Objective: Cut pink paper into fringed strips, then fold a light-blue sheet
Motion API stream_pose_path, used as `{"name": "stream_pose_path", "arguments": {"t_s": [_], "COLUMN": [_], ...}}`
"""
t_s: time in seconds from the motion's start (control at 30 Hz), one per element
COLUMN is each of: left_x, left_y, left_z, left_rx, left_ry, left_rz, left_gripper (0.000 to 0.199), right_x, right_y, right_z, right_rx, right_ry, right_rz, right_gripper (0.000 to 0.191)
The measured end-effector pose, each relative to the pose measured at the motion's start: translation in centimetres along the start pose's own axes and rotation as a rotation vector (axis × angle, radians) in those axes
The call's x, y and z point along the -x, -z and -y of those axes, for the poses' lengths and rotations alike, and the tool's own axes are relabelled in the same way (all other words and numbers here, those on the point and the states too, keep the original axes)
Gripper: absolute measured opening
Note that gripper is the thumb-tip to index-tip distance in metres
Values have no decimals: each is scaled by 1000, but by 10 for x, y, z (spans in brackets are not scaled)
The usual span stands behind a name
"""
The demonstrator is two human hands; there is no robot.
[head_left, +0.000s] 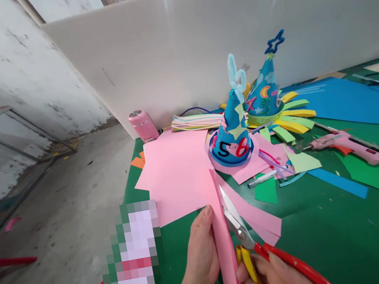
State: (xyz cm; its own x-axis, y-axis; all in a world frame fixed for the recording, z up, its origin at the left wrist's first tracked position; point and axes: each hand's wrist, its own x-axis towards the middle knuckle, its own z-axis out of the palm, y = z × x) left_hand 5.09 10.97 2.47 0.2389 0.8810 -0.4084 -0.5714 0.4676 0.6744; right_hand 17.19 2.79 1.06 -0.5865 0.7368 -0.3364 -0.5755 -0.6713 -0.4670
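Observation:
My left hand [201,250] pinches a long folded strip of pink paper [224,248] that stands nearly upright in front of me. In my right hand [268,277] is a pair of scissors [241,234] with red and yellow handles. Their blades are slightly apart and point away from me, close along the strip's right edge; whether they touch the paper I cannot tell. Behind the strip lies a large pink sheet [178,163]. Narrower pink pieces [257,213] rest to the right of the blades.
Two blue cone party hats [226,130] [264,92] stand towards the back. At the right lies a pink glue gun [347,143] with a cord. A pink bottle [143,125], a pen [264,178], green scraps [266,192] and blue sheets [361,97] lie about. A white panel [173,51] closes the back.

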Motion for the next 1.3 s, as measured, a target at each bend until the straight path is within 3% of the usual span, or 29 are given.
{"name": "stream_pose_path", "arguments": {"t_s": [0.13, 0.27, 0.47, 0.77, 0.93, 1.13, 1.3], "left_x": [0, -4, -9, -10, -9, -7, -5], "left_y": [-2, -2, 2, 0, 2, 7, 7], "left_z": [-2, -10, -13, -7, -7, -9, -8], "left_rx": [26, 28, -163, -113, -151, -262, -334], "left_ry": [2, -42, -16, -106, -136, -54, -109], "left_rz": [6, 50, -59, -182, -197, -197, -230], "left_gripper": [15, 11, 19, 17, 17, 23, 26], "right_x": [-3, 0, 5, 1, -1, -2, -1], "right_y": [0, 0, -3, 2, 6, 11, 7], "right_z": [2, 4, 2, -9, -13, -14, -13], "right_rx": [-41, -70, -99, -123, -129, -171, -79], "right_ry": [-9, -32, -74, -42, -33, -103, -76], "right_rz": [-21, -44, -59, -35, -21, -29, -38], "right_gripper": [55, 57, 51, 50, 49, 44, 51]}}
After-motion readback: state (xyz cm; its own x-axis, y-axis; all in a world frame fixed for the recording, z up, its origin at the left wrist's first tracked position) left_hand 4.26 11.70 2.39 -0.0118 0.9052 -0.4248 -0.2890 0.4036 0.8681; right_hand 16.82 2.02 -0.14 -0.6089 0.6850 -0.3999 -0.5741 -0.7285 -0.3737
